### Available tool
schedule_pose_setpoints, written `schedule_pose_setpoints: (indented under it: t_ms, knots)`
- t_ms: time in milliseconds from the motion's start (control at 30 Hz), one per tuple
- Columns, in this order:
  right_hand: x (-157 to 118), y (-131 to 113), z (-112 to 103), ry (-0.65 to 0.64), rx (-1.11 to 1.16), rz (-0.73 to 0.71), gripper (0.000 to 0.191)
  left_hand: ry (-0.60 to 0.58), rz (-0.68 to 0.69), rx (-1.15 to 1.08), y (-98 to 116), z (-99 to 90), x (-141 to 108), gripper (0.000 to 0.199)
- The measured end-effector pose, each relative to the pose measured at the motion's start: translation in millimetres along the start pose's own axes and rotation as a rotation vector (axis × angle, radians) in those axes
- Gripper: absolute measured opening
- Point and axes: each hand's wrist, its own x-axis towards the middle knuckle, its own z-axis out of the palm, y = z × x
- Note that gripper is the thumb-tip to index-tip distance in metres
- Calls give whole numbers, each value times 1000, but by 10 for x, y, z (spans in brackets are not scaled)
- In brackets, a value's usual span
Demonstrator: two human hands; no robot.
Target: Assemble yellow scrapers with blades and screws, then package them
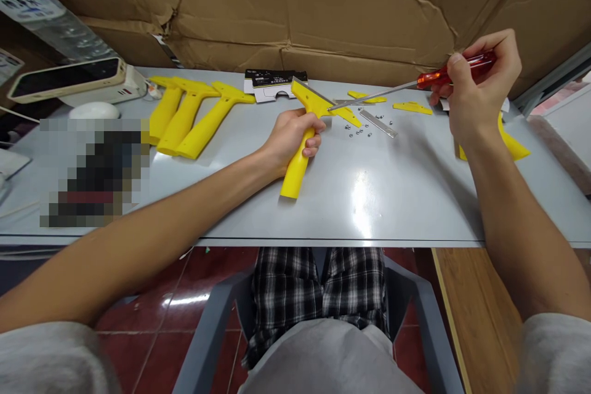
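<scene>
My left hand [295, 140] is wrapped round the handle of a yellow scraper [308, 100], its wide head pointing away from me and a metal edge along the far side. In my right hand [482, 83] is a screwdriver [434, 79] with a clear red handle. Its long shaft slants down to the left, and the tip meets the scraper head near a screw position; whether a screw sits under it is too small to tell. Several small screws [357, 131] lie just right of the head, beside a flat metal blade [378, 123]. Loose yellow cover pieces [412, 108] rest farther back.
Several yellow scrapers [207, 120] lie to the left, near a black-and-white box [272, 83]. Another yellow piece [514, 141] is partly behind my right wrist. A phone [64, 79] and a white mouse [94, 111] are at far left. Cardboard [286, 6] walls the table's back.
</scene>
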Motion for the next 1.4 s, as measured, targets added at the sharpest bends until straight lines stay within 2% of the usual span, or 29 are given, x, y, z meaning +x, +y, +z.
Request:
schedule_pose_setpoints:
  t_ms: [100,200,400,467,567,767,1000,1133,1233,1400]
  knots:
    - [7,-135,15,-74,101,-50,47,6,6,11,-8,-5,6,19]
    - [12,-171,20,-118,183,-56,53,14,4,5,-18,-18,21,20]
    - [-4,-173,21,-79,9,-21,48,15,-4,-23,-30,-39,48,20]
    - [-17,-185,35,-95,73,-12,48,14,-6,-30,-28,-38,49,20]
    - [-30,-187,43,-135,159,34,58,15,-13,-36,-26,-35,48,21]
    - [-34,-239,-1,-108,-104,116,65,18,-22,-56,-22,-37,48,26]
    - [-58,-346,22,-174,-51,188,56,29,-28,-61,-22,-34,44,24]
    - [-40,-264,3,-148,-15,109,62,26,-23,-65,-26,-39,48,24]
    - [-27,-233,-25,-118,-99,85,64,19,-18,-54,-24,-39,48,24]
    - [-35,-253,-47,-109,-205,136,60,24,-20,-62,-22,-37,46,25]
